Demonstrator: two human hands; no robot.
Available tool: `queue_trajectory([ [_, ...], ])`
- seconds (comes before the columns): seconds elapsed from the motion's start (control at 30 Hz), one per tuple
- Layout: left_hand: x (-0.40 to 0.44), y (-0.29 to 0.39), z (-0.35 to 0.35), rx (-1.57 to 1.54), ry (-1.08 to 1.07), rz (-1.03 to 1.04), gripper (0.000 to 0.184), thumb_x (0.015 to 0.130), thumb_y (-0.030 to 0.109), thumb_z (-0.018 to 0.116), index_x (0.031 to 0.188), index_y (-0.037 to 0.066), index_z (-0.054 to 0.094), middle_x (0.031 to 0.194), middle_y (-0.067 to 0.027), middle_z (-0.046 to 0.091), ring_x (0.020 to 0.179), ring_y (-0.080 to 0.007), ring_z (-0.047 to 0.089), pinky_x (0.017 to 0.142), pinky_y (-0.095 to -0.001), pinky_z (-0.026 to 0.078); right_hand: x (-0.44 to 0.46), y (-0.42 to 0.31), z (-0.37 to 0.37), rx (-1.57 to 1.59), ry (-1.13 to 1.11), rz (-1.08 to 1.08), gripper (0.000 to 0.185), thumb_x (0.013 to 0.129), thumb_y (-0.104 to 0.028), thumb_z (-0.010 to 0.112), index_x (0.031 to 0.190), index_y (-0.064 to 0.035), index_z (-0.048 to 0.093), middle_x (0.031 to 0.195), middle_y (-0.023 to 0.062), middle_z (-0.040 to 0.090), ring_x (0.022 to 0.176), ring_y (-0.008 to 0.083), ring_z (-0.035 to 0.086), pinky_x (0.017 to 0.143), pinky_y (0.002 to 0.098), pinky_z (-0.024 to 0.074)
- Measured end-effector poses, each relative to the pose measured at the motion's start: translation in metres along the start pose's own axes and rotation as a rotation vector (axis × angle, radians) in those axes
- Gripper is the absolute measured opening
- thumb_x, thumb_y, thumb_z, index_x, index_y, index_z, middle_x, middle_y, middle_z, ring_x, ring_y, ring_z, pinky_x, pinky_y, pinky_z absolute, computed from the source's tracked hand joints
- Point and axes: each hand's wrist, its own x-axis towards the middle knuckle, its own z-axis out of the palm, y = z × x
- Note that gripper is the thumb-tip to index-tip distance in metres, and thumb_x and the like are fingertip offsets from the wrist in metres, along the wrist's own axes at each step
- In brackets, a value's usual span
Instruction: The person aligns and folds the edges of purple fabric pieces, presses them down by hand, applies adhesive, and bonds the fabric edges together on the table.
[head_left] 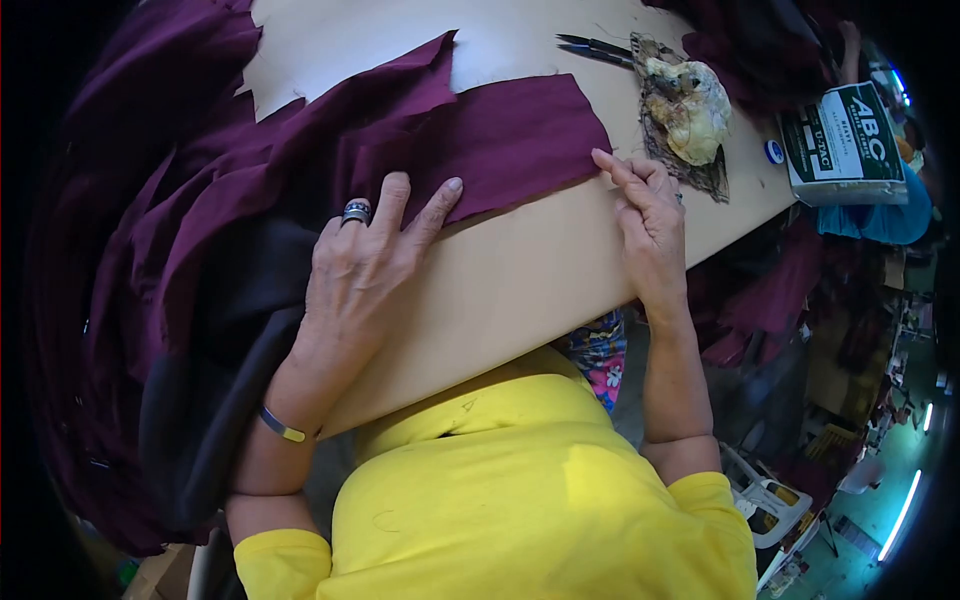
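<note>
A maroon piece of cloth [520, 135] lies on the tabletop, its right end reaching my right hand. My left hand [365, 250], with a ring and a bracelet, rests with fingers spread on the cloth near its lower edge. At the right corner of the cloth, my right hand [652, 220] is closed, its fingertips pinching the edge. More maroon cloth [190, 190] is heaped to the left and hangs off the table. Dark fabric [250, 290] lies under and beside my left wrist.
The beige table [520, 270] has its near edge at my body. Beyond my right hand are black thread snips [597, 50], a yellowish lump [690, 110] on a patterned scrap, a blue cap [773, 152] and an ABC box [845, 145]. A white plastic chair [770, 500] stands lower right.
</note>
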Motion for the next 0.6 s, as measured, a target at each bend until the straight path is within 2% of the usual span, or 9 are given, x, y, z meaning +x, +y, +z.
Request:
queue_trajectory([
  [0.13, 0.001, 0.0, 0.001, -0.006, 0.003, 0.001, 0.063, 0.07, 0.0, 0.052, 0.129, 0.021, 0.047, 0.104, -0.0121, 0.048, 0.064, -0.0191, 0.053, 0.057, -0.0284, 0.047, -0.002, -0.005, 0.007, -0.357, -0.007, -0.016, 0.045, 0.074, -0.001, 0.047, 0.116, -0.0122, 0.059, 0.1, 0.0065, 0.051, 0.089, 0.0218, 0.049, 0.079, 0.0376, 0.0365],
  [0.23, 0.0, 0.0, 0.001, 0.01, -0.001, 0.0, 0.062, 0.07, 0.0, 0.052, 0.128, 0.021, 0.048, 0.105, -0.0122, 0.049, 0.065, -0.0194, 0.053, 0.057, -0.0282, 0.047, 0.001, -0.007, 0.01, -0.557, -0.022, -0.032, 0.045, 0.074, -0.005, 0.048, 0.119, -0.0064, 0.054, 0.099, 0.0067, 0.05, 0.089, 0.0225, 0.05, 0.079, 0.0403, 0.0365],
  [0.33, 0.0, 0.001, -0.002, -0.021, -0.056, -0.043, 0.065, 0.072, -0.003, 0.051, 0.13, 0.025, 0.046, 0.107, -0.0113, 0.048, 0.067, -0.02, 0.055, 0.062, -0.0304, 0.048, 0.001, -0.014, 0.016, -0.782, 0.009, -0.073, 0.042, 0.075, -0.009, 0.049, 0.115, -0.0017, 0.053, 0.095, 0.0069, 0.05, 0.089, 0.0222, 0.051, 0.078, 0.0401, 0.0363],
  [0.43, -0.001, 0.002, -0.004, -0.012, -0.073, -0.048, 0.064, 0.072, -0.003, 0.051, 0.129, 0.025, 0.047, 0.107, -0.0106, 0.048, 0.067, -0.0198, 0.055, 0.062, -0.0301, 0.047, -0.005, -0.029, 0.017, -0.839, -0.023, -0.208, 0.04, 0.076, -0.012, 0.05, 0.114, -0.0017, 0.052, 0.092, 0.0057, 0.05, 0.088, 0.0209, 0.051, 0.075, 0.0383, 0.0362],
  [0.6, -0.003, 0.002, -0.009, -0.011, -0.093, -0.053, 0.06, 0.071, -0.003, 0.052, 0.126, 0.021, 0.05, 0.108, -0.0095, 0.049, 0.071, -0.0207, 0.055, 0.065, -0.0316, 0.047, 0.005, -0.014, 0.002, -0.952, -0.023, -0.241, 0.038, 0.075, -0.013, 0.051, 0.113, -0.0071, 0.055, 0.09, 0.0037, 0.05, 0.087, 0.0193, 0.051, 0.074, 0.0374, 0.0346],
])
